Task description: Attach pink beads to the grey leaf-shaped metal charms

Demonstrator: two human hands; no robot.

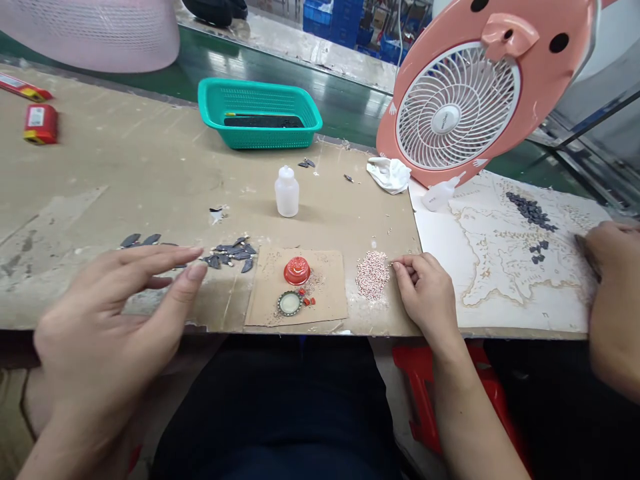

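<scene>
My left hand (110,320) hovers open over the near edge of the cardboard-covered table (150,160), its fingertips just short of a scatter of dark leaf-shaped pieces (230,255). My right hand (425,293) rests with its fingertips pinched together beside a heap of pink beads (373,275); anything between them is too small to see. Between my hands, a cardboard square (320,287) carries a red cap (297,271) and a round beaded bezel (290,303) with a few red bits.
A co-worker's hand (613,267) lies on a map-patterned white board (505,267) to the right. Further back stand a plastic bottle (287,192), a teal basket (260,113), a white cloth (389,175), a pink fan (450,107) and red boxes (40,123).
</scene>
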